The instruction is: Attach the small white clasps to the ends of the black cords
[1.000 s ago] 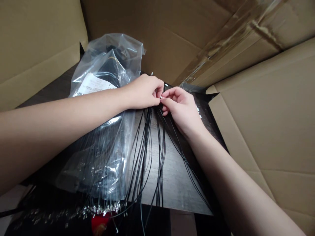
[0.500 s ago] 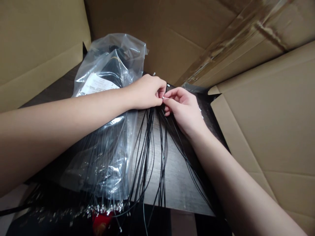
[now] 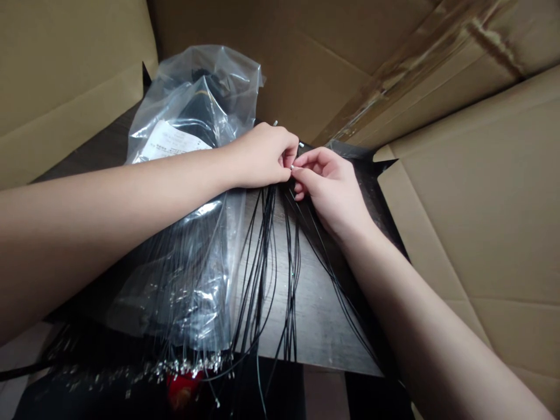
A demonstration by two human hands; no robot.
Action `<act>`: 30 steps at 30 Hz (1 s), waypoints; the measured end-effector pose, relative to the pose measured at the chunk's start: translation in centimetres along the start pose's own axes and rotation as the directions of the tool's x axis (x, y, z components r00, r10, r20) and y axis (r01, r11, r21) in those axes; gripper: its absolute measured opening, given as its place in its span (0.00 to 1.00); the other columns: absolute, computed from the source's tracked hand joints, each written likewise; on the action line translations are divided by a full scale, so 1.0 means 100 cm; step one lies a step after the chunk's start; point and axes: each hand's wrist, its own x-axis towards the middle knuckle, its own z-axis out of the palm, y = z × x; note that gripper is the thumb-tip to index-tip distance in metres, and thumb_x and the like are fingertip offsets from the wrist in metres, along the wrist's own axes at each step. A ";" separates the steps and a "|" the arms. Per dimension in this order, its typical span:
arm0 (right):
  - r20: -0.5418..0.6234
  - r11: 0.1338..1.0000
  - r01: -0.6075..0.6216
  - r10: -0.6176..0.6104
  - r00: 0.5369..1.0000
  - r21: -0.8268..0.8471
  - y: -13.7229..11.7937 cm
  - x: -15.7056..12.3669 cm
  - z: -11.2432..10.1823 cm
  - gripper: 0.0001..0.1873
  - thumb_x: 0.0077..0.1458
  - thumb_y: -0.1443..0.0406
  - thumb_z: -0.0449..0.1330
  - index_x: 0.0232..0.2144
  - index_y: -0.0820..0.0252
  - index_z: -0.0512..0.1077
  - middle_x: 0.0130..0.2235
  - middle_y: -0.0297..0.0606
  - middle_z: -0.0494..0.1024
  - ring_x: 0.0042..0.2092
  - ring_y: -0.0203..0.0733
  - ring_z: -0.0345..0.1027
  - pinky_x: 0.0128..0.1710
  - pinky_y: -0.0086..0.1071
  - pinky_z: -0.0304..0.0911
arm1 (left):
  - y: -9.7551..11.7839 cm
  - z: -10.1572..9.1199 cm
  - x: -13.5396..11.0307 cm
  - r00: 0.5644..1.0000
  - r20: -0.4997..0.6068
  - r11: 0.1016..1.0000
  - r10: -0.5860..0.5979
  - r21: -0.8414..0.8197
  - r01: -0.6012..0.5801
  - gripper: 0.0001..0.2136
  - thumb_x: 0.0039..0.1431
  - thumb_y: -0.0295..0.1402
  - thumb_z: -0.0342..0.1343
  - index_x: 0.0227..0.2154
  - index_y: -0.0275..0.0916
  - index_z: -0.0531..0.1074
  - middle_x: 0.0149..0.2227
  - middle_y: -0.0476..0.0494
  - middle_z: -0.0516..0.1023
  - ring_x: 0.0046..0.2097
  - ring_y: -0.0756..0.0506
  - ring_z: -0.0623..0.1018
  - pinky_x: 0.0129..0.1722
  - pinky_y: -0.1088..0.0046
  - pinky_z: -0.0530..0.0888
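1. Hands are brought together near the upper centre of the frame: the bare left hand (image 3: pixel 262 154) is reached in from the left edge and the bare right hand (image 3: pixel 332 189) from the lower right.
2. A tiny silver metal fitting (image 3: pixel 291 167) is pinched where the hands meet. It is held between the curled left fingers (image 3: pixel 285 158) and the pressed-together right thumb and forefinger (image 3: pixel 311 160), while the remaining right fingers are curled under. Contact on the left side is partly hidden, so its exact grip cannot be told.
3. Thin black cords (image 3: pixel 262 262) are hung in a loose bunch from beneath the hands, and are spread across the dark wood-grain desk (image 3: pixel 319 326). Small silver fittings (image 3: pixel 188 366) are gathered in a row near the bottom of the frame.
4. A clear plastic bag (image 3: pixel 201 76) with a white printed paper label (image 3: pixel 172 142) is laid to the left of the hands, with dark contents seen through it.
5. Brown corrugated cardboard flaps (image 3: pixel 472 221) are folded around the top and right of the desk, and a red object (image 3: pixel 184 389) is seen at bottom centre.
6. Against the earlier views, the pinch is unchanged and the fitting is kept at the same place above the cords. Only the whole scene is shifted slightly higher in the frame.
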 end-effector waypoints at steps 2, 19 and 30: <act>0.001 1.000 0.002 -0.002 1.000 -0.009 0.001 0.000 0.000 0.06 0.49 0.72 0.60 0.28 0.58 0.68 0.23 0.28 0.68 0.22 0.30 0.63 0.20 0.25 0.64 | 0.000 -0.001 -0.001 1.000 0.010 1.000 -0.006 0.000 0.006 0.09 0.50 0.29 0.56 0.34 0.36 0.77 0.34 0.46 0.79 0.40 0.46 0.77 0.42 0.72 0.70; 0.007 0.999 0.038 -0.037 0.999 -0.033 0.004 -0.001 -0.002 0.06 0.49 0.70 0.63 0.29 0.58 0.69 0.23 0.28 0.67 0.22 0.29 0.62 0.20 0.25 0.65 | 0.002 0.000 -0.002 1.000 0.011 1.000 -0.005 -0.004 0.005 0.10 0.49 0.28 0.57 0.35 0.38 0.78 0.34 0.44 0.79 0.42 0.43 0.78 0.44 0.68 0.71; 0.012 1.000 0.025 -0.025 1.000 -0.010 0.002 0.000 -0.002 0.07 0.50 0.71 0.63 0.28 0.57 0.67 0.23 0.28 0.67 0.23 0.30 0.64 0.21 0.24 0.64 | -0.001 0.001 0.000 1.000 -0.001 1.000 0.006 -0.016 -0.006 0.10 0.49 0.30 0.56 0.35 0.36 0.77 0.32 0.45 0.78 0.39 0.45 0.78 0.43 0.70 0.71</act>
